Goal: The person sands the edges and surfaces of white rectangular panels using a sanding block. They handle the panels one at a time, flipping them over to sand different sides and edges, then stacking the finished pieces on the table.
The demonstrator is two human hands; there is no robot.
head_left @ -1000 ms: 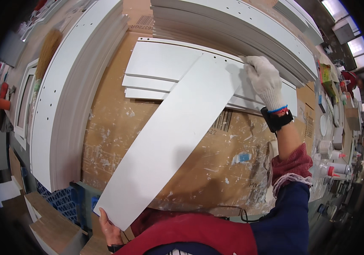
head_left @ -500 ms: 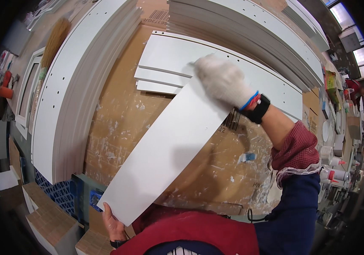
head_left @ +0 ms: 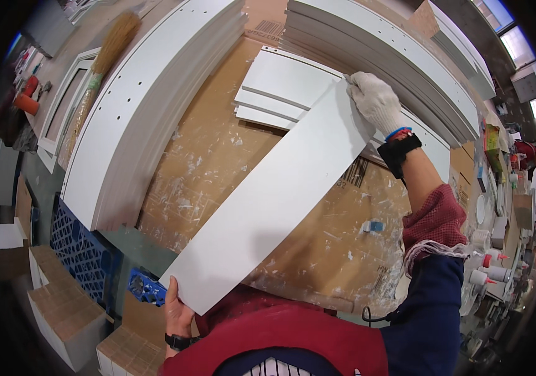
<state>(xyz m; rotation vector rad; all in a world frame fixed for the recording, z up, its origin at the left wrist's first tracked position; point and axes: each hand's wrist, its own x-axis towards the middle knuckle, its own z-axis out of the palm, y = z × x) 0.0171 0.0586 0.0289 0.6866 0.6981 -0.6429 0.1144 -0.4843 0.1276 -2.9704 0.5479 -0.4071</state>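
A long white board (head_left: 268,200) slants across the middle, its near end by my body and its far end above a short stack of white panels (head_left: 287,78). My bare left hand (head_left: 179,310) grips the near left corner, thumb on the top face. The white-gloved right hand (head_left: 376,100) is closed at the board's far right corner, with some fingers hidden. A small grey bit shows at its fingertips, too small to make out. On my right wrist are a black band and coloured bands.
Tall stacks of white panels stand at left (head_left: 133,106) and at the back (head_left: 381,56). Below lies paint-spotted cardboard (head_left: 186,169) with a small blue piece (head_left: 376,225). A straw brush (head_left: 114,44) lies far left. Bottles (head_left: 490,260) crowd the right. Cartons (head_left: 67,307) sit lower left.
My right hand has moved from the board's face to its far right corner. The whole view has shifted, with the stacks appearing farther right. My left hand keeps the near corner.
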